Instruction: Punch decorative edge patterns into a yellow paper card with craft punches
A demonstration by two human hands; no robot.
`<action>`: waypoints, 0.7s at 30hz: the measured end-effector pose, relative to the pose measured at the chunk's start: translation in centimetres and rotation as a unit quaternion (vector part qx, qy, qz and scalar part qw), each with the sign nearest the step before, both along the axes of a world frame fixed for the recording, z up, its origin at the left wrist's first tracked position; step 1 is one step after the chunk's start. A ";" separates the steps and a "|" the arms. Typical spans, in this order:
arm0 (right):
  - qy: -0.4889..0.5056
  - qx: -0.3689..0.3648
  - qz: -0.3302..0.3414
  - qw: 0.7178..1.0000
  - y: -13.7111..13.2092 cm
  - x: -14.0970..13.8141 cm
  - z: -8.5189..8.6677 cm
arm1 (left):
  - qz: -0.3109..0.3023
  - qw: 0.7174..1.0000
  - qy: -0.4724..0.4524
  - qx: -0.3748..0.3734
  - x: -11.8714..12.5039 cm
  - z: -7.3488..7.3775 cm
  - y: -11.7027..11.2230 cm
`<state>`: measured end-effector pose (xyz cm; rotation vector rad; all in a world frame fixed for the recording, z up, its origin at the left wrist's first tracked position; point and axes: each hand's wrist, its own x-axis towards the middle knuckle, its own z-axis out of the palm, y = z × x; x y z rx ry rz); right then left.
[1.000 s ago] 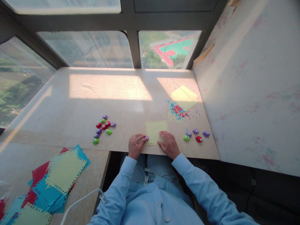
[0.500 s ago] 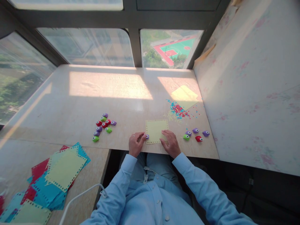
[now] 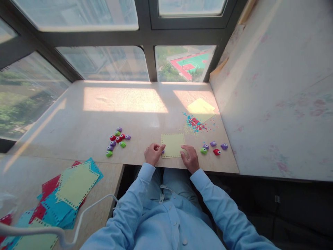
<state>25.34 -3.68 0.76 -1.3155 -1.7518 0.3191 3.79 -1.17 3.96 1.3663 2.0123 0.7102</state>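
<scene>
Punching along an edge looks to be the step in hand. The left hand [image 3: 153, 153] is curled tight around a small purple punch [image 3: 162, 151], set against the yellow sheet [image 3: 173, 145] at the sheet's eight o'clock corner. The right hand [image 3: 189, 159] lies spread and palm-down, fingertips pressing the sheet's five o'clock corner onto the desk [image 3: 117, 107]. The sheet lies flat near the desk's front edge, between the two hands, and small holes already show around its border.

As I judge it, another bite on that side calls for sliding the punch along the left margin while the right hand keeps the paper from turning.

Room is tight toward six o'clock: both wrists overhang the front edge, and the sheet sits close to it. From the sheet, a cluster of punches [image 3: 117, 139] lies well apart at nine o'clock. Four more punches [image 3: 212, 148] lie near the right hand at three o'clock. Confetti [image 3: 196, 123] is strewn at one o'clock, with a plain yellow sheet [image 3: 201, 109] beyond it. At twelve o'clock the desk runs bare to the window [image 3: 104, 62]. A stained wall panel [image 3: 273, 86] closes the three o'clock side. On a lower desk [image 3: 109, 184] at eight o'clock lies a pile of punched sheets [image 3: 70, 187], with a white cable [image 3: 78, 222] curving in front of it.
</scene>
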 end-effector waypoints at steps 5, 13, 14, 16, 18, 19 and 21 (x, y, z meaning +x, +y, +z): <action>0.019 -0.003 -0.019 1.000 0.0 -0.1 -0.2 | -0.023 0.998 0.052 -0.011 0.2 0.3 0.3; 0.012 0.010 -0.022 1.000 0.2 0.0 -0.4 | -0.035 0.990 0.095 -0.102 0.7 1.4 1.0; 0.012 0.011 -0.022 1.000 0.2 0.0 -0.4 | -0.032 0.989 0.095 -0.109 0.8 1.4 1.0; 0.014 0.012 -0.021 1.000 0.2 0.0 -0.4 | -0.028 0.988 0.098 -0.115 0.8 1.4 0.9; 0.014 0.011 -0.020 1.000 0.2 0.0 -0.4 | -0.027 0.987 0.104 -0.116 0.9 1.3 0.9; 0.013 0.009 -0.019 1.000 0.2 0.0 -0.5 | -0.026 0.987 0.106 -0.119 1.0 1.3 0.9; 0.012 0.006 -0.017 1.000 0.2 -0.1 -0.6 | -0.025 0.986 0.107 -0.128 1.1 1.4 0.9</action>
